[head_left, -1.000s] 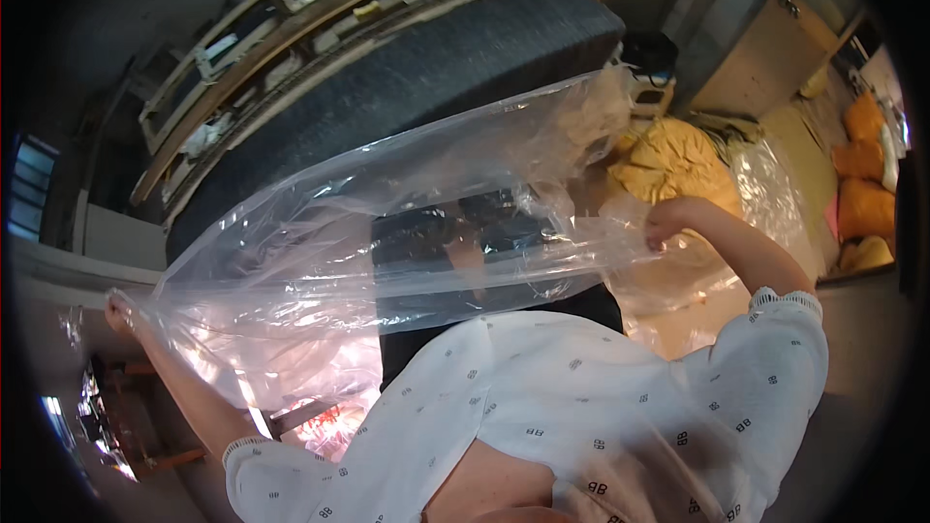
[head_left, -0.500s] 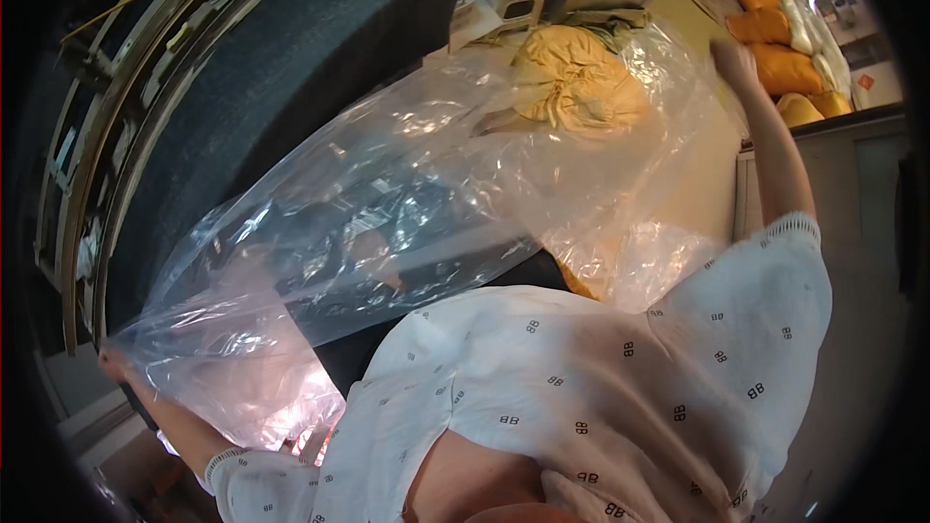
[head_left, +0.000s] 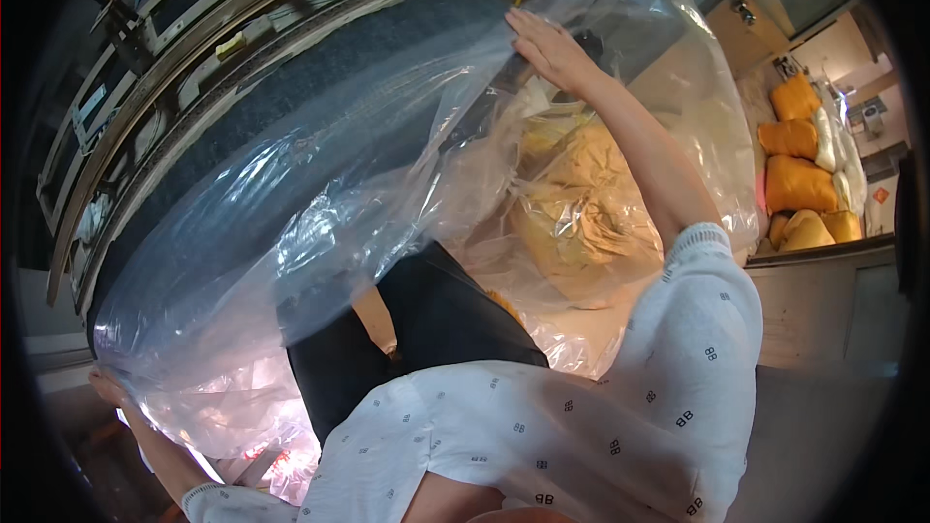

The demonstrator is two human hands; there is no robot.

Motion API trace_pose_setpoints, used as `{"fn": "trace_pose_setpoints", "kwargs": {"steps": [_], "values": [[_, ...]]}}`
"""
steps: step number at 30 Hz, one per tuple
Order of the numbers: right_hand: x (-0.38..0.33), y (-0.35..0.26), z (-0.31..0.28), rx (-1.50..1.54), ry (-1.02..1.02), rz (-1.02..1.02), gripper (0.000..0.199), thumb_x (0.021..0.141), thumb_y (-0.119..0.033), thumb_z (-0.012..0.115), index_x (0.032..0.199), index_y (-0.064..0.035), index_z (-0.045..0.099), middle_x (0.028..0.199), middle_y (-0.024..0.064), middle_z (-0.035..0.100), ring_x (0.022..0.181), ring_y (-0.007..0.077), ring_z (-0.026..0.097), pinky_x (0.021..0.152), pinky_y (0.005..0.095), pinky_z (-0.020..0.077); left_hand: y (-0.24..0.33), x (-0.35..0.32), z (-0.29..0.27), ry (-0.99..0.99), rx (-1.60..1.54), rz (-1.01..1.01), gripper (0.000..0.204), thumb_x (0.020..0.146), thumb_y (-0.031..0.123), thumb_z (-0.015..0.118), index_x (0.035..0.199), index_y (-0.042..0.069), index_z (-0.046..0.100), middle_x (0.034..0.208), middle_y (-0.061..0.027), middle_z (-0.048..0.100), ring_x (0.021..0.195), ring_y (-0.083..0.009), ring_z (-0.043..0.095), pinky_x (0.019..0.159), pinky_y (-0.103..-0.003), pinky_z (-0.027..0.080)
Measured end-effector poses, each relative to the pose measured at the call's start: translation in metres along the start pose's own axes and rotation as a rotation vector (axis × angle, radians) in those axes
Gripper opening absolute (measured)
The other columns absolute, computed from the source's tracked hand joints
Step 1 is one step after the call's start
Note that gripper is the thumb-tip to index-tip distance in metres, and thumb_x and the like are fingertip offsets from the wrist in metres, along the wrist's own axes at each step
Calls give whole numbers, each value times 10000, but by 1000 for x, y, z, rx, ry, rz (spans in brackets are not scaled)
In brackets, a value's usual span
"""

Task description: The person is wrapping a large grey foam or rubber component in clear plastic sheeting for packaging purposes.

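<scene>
A large clear plastic sheet (head_left: 320,223) billows across the space in front of me, wrinkled and glossy. At the far left my left hand (head_left: 108,387) has its fingers closed on the sheet's edge. My right hand (head_left: 554,50) is stretched far forward, fingers out straight and lying against the plastic, where folds run down from it. Beneath and behind my right forearm sits a gathered yellow fabric bundle (head_left: 591,203), partly covered by the clear film. My black-trousered legs (head_left: 446,310) show below the sheet.
A long dark grey surface (head_left: 387,48) with a wooden and metal frame (head_left: 126,145) curves along the left and far side. Orange cushion-like bundles (head_left: 799,184) are stacked at the right, beyond a ledge. Pinkish light shines through plastic at the lower left.
My right hand has swept from the far right toward the middle, over the yellow bundle, and the plastic has lifted and ballooned. My left hand stays at the left edge.
</scene>
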State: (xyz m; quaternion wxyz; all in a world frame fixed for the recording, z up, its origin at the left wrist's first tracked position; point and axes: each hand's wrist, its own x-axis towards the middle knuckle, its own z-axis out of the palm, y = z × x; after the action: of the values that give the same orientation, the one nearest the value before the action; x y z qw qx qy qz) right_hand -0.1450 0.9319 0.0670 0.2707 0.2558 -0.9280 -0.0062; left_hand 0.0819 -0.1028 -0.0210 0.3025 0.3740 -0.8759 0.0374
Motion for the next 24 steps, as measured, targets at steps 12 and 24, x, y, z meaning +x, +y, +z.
{"fn": "trace_pose_setpoints", "kwargs": {"steps": [12,24], "values": [[71,54,14,112,-55,289,142,711,-221,628,820,-131,619,804,50,574,817,219,562,701,343,446,-26,23,-12,-82,172,128,457,907,385,361,1056,-34,465,992,-279,542,954,-423,521,795,-456,416],[80,8,47,319,-362,641,690,815,-569,418,1250,-34,407,1171,229,511,1122,337,474,915,363,388,-50,49,12,-188,140,26,493,900,409,329,1158,13,470,1168,-227,485,1073,-376,470,878,-426,382]]}}
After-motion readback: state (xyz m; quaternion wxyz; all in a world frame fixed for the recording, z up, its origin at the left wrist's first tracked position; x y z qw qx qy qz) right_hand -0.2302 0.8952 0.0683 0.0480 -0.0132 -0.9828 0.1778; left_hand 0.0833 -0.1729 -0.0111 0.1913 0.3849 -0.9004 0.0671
